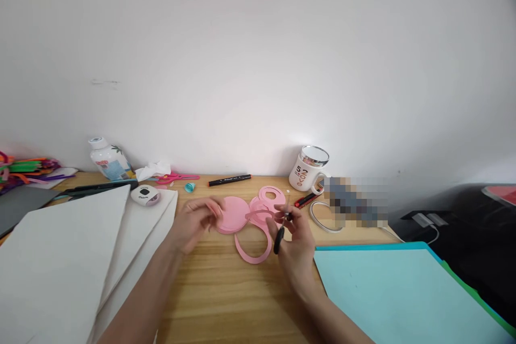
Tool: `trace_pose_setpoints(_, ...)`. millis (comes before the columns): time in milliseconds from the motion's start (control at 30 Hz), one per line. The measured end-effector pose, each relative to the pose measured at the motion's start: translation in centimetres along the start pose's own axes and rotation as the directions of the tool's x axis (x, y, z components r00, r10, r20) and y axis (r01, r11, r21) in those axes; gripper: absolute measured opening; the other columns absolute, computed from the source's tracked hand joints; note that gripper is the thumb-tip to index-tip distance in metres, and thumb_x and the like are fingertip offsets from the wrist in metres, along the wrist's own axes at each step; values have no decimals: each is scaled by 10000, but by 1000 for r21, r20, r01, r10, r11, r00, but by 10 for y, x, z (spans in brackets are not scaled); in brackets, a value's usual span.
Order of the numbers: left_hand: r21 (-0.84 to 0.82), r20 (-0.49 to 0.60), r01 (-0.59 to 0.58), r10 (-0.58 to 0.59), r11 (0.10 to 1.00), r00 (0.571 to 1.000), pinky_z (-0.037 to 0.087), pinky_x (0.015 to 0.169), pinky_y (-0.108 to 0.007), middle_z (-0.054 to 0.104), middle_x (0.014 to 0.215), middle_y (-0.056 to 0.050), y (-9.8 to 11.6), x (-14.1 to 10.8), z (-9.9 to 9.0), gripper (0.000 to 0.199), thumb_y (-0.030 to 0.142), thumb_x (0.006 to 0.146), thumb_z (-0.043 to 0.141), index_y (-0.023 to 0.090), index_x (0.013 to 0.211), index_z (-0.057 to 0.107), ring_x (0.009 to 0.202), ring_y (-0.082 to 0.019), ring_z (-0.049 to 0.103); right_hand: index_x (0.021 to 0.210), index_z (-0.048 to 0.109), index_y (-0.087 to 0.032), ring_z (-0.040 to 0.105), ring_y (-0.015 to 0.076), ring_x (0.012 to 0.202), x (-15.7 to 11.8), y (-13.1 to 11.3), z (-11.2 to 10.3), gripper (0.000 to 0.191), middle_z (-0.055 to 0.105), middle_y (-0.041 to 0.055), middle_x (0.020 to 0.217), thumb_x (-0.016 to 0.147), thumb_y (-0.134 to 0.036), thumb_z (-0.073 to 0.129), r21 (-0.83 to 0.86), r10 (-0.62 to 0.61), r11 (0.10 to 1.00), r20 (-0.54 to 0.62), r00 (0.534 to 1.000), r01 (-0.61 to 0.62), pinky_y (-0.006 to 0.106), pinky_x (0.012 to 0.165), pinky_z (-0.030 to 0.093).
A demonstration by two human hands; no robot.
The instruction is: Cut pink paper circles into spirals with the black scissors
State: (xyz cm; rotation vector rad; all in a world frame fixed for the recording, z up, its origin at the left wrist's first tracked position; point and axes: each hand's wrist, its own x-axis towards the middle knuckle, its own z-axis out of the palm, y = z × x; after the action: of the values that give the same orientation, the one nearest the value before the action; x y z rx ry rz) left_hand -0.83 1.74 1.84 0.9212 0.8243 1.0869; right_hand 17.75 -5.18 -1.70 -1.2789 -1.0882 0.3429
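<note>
My right hand [296,234] holds a pair of black-handled scissors [279,239], their blades pointing up toward the wall. A pink paper disc [234,214] lies at the fingertips of my left hand [200,220], whose fingers are curled at its left edge; whether they grip it is unclear. Between the hands are pink paper rings and offcuts: a large curved strip [253,259] on the wood and a smaller ring [272,193] behind. A thin pink strip runs from the disc toward my right hand.
White sheets [60,258] cover the left side, with a tape dispenser [145,195] on them. Behind stand a white bottle [109,160], pink scissors [177,177], a black marker [229,180] and a mug [308,169]. Light-blue sheets [395,290] lie right.
</note>
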Motion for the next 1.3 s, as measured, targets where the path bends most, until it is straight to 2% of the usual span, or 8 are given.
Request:
trace_pose_setpoints(67,253,476,49,-168,966,863,330,338,-209,671,683,-101,4,-9,1,167,122,617,612,133,453,642,365,-94,506,987,517,-208,548,191,821,3,0,-2,261,578,78,969,761,-308,602,40,79,996,-37,996,-77,313,651,504)
trace_pose_setpoints(133,415,601,43,-309,909,737,254,290,-185,685,759,-118,3,-14,4,149,200,687,594,141,635,720,343,-82,493,1003,523,-208,533,189,806,6,1,-3,308,569,69,938,739,-333,620,9,126,992,-6,992,-126,279,590,493)
trace_pose_setpoints(200,513,476,-37,-248,857,843,243,305,-168,658,650,-60,-5,-11,8,167,227,726,568,149,735,715,325,-58,463,1016,531,-199,522,166,688,7,4,-3,371,564,45,858,695,-337,657,-51,164,986,61,985,-161,251,520,461)
trace_pose_setpoints(267,590,245,-198,60,783,968,332,369,-173,603,544,3,-15,-5,11,141,196,721,550,159,737,685,374,-68,463,1001,543,-188,479,134,559,6,8,-3,379,556,16,765,669,-319,672,-99,200,977,116,973,-189,232,463,417)
trace_pose_setpoints(400,780,234,-426,416,459,879,476,601,-271,665,786,-32,-31,8,7,142,173,647,655,177,788,667,651,-156,577,896,580,-176,452,126,514,5,17,-1,230,575,8,672,692,-272,622,-126,177,979,146,973,-160,228,462,388)
trace_pose_setpoints(600,827,457,-525,304,201,836,473,770,-364,651,888,-70,-35,9,1,222,138,591,744,169,790,651,878,-232,560,790,558,-182,495,133,557,9,11,0,184,554,-16,635,677,-282,663,76,172,980,124,977,-182,237,508,411)
trace_pose_setpoints(933,846,388,-465,297,261,872,466,753,-339,653,839,-51,-36,12,-2,69,168,679,664,181,744,643,851,-210,571,742,537,-174,478,61,433,27,19,-7,331,510,-76,559,546,-254,792,624,552,700,-165,818,-347,180,420,441)
trace_pose_setpoints(1300,852,373,-470,362,232,854,421,602,-271,614,669,-42,-39,12,2,193,167,782,453,169,647,591,642,-158,533,905,507,-187,611,151,593,23,32,-3,506,615,9,747,511,-305,802,506,597,700,-27,802,-504,300,527,550)
